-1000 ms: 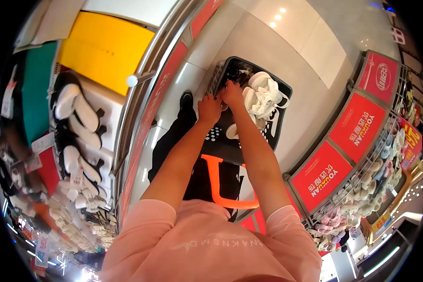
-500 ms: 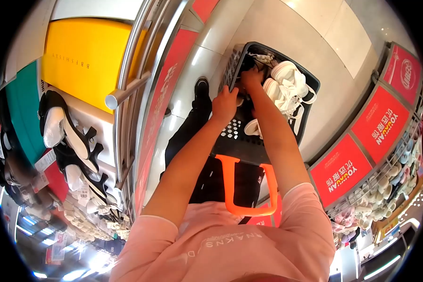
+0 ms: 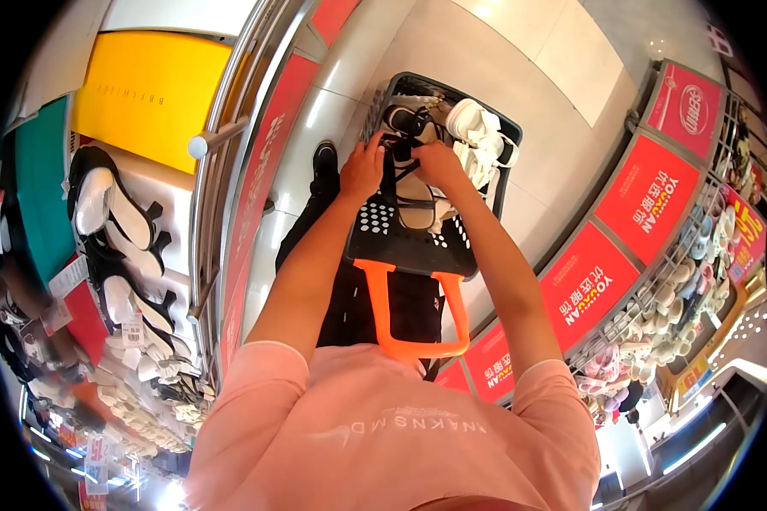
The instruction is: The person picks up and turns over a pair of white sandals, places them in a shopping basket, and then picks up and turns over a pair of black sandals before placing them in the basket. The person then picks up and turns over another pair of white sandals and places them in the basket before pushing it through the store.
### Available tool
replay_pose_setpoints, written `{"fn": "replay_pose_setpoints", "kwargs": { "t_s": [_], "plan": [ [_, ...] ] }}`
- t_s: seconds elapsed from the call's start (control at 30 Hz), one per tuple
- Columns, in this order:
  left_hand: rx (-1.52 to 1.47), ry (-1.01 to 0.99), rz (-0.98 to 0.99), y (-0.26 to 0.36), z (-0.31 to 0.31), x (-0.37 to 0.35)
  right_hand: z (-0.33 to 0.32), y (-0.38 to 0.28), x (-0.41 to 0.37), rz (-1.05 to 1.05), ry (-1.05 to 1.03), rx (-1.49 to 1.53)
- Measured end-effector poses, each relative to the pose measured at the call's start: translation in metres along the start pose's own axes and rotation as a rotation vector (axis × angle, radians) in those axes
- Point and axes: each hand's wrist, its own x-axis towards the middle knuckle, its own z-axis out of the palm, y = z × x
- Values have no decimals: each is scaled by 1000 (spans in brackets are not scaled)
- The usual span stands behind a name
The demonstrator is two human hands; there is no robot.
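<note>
While both hands are closed on it, the black sandal [image 3: 413,204] hangs just above the near end of the basket [image 3: 371,223]. Its pale insole faces up and its long axis runs straight away from the person, roughly along the length of the basket. It sits directly between the hands. The left hand [image 3: 362,168] pinches the straps on one side and the right hand [image 3: 441,162] grips them on the other. Both touch it and neither looks clearly nearer, so the shoe is centred ahead of the chest.

Beyond the fingers, deeper in the basket, lies a second black sandal [image 3: 400,119]. The white shoes [image 3: 479,136] are piled against the far right corner, apart from the held one. The orange handle [image 3: 377,308] of the basket sticks back towards the person's pink shirt [image 3: 383,426].

The basket stands on the pale tiled floor [image 3: 520,68] of an aisle. A rack of black-and-white shoes [image 3: 111,213] is off to the left, and red sign panels [image 3: 648,209] are off to the right.
</note>
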Motion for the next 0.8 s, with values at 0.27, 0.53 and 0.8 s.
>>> {"fn": "replay_pose_setpoints", "kwargs": {
  "t_s": [0.27, 0.53, 0.8],
  "plan": [
    [-959, 113, -184, 22, -16, -33, -62, -39, -95, -221, 283, 421],
    [-1422, -360, -469, 89, -136, -133, -114, -133, -175, -63, 569, 1031],
    [-1602, -660, -182, 164, -222, -167, -173, -174, -223, 342, 429, 1773]
  ]
}}
